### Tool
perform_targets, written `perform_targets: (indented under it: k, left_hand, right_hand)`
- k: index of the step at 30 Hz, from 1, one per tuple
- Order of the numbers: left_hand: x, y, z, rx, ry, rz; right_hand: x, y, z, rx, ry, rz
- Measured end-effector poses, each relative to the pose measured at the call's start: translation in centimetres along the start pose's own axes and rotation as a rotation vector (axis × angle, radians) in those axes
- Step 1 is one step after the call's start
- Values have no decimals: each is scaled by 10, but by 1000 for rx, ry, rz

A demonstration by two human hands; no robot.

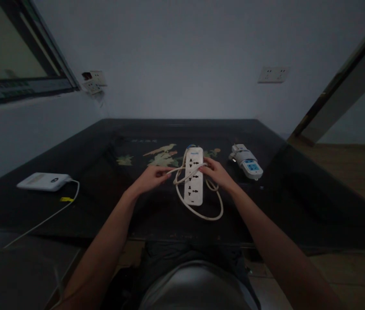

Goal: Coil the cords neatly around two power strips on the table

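A white power strip (195,196) with several sockets stands out against the dark table, its long side pointing away from me. Its pale cord (202,216) loops around the strip and crosses over its face. My left hand (152,177), left of the strip, pinches a length of this cord between thumb and fingers. On the strip's right edge, my right hand (216,172) grips the strip, with the thumb on the cord where it crosses the face. The fingers behind the strip are partly hidden.
Right of my hands lies a second power strip (252,168), its cord wound around it. At the left, a white power bank (40,181) trails a cable (45,221) over the near edge of the black table (169,224). Wall sockets (273,74) sit behind.
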State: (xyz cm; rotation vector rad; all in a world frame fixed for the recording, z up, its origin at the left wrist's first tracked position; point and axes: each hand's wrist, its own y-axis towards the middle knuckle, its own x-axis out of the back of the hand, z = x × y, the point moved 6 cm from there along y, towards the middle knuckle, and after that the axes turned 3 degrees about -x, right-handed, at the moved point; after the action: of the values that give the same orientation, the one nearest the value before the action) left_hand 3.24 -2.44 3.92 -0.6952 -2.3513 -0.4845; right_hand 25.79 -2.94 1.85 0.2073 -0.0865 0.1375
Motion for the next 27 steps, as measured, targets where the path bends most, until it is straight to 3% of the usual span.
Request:
perform_targets:
  k: [8, 12, 15, 18, 23, 27]
  left_hand:
    - [-18, 3, -3, -130, 87, 100]
    - [-19, 6, -10, -135, 140, -64]
    - [-12, 6, -6, -50, -8, -168]
    - [-11, 2, 0, 36, -272, -49]
    - [-4, -2, -8, -46, -547, 27]
    - [-6, 3, -5, -52, -536, -69]
  right_hand:
    - [-27, -5, 3, 10, -24, 48]
    - [-32, -6, -1, -24, 36, 21]
    - [-25, -5, -6, -72, 73, -54]
    - [-16, -4, -10, -119, 143, -96]
    - [-2, -3, -16, -204, 265, -177]
    - [-1, -3, -16, -212, 302, -172]
